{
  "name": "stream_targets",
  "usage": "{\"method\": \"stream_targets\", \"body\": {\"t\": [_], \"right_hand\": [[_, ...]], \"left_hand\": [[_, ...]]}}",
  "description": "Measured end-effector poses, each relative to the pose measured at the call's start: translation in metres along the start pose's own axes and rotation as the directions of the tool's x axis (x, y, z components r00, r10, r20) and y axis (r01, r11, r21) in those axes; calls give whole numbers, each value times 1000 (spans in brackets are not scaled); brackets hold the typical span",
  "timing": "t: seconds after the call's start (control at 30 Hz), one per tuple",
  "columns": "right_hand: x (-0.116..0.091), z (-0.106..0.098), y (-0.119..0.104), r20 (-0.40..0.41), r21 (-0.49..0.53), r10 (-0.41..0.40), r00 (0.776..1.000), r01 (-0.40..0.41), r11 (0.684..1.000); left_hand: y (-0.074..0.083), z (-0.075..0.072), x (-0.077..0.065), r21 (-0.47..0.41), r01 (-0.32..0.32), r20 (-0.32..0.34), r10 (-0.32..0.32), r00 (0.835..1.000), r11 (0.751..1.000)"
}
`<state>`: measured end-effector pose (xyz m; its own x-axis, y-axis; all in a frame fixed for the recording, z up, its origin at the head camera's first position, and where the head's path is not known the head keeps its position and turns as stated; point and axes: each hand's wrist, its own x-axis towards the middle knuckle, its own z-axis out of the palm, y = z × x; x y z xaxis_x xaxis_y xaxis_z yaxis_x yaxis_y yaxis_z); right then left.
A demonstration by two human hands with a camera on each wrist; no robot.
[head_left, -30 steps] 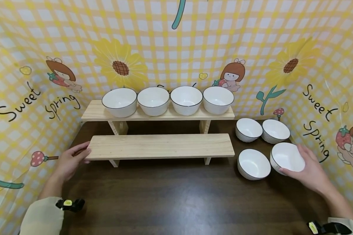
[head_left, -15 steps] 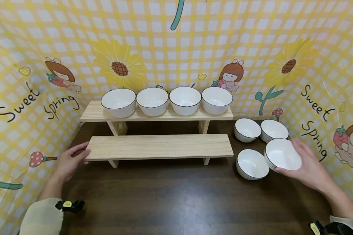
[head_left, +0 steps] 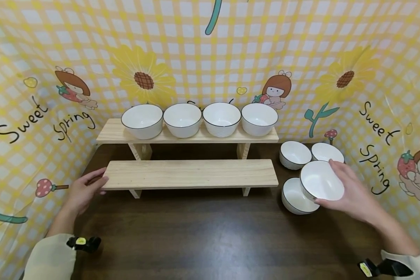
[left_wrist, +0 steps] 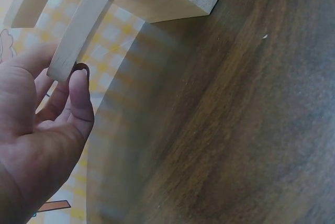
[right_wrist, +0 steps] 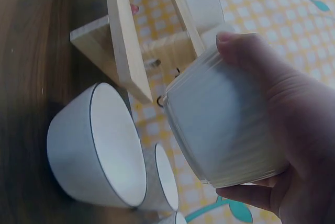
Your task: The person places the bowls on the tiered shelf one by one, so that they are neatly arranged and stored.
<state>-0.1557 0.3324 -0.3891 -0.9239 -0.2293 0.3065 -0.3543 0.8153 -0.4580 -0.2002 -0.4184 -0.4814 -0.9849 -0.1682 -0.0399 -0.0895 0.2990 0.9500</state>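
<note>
White bowl (head_left: 320, 181), gripped by the right hand (head_left: 351, 194) between thumb and fingers, has risen and shifted leftward since a second ago; in the head view it now overlaps the near table bowl (head_left: 295, 202). The left hand (head_left: 85, 190) pinches the left end of the lower board (head_left: 190, 173), as before. Beyond, two bowls (head_left: 294, 153) stand unmoved on the dark table (head_left: 196, 233); farther back, four bowls (head_left: 182, 119) line the upper board (head_left: 110, 132).

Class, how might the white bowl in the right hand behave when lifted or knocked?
The white bowl is probably stiff: its rim looks unbent in the grip of the right hand. It seems fairly light, since that one hand holds it up. The rim looks thin, so a hard knock might chip it.
</note>
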Motion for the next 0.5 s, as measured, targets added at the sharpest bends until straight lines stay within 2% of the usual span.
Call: {"method": "stream_targets", "body": {"t": [0.5], "right_hand": [[29,17,-43,69,-5,-113,991,113,994]], "left_hand": [[0,1,0,-30,10,-3,-10,1000,999]]}}
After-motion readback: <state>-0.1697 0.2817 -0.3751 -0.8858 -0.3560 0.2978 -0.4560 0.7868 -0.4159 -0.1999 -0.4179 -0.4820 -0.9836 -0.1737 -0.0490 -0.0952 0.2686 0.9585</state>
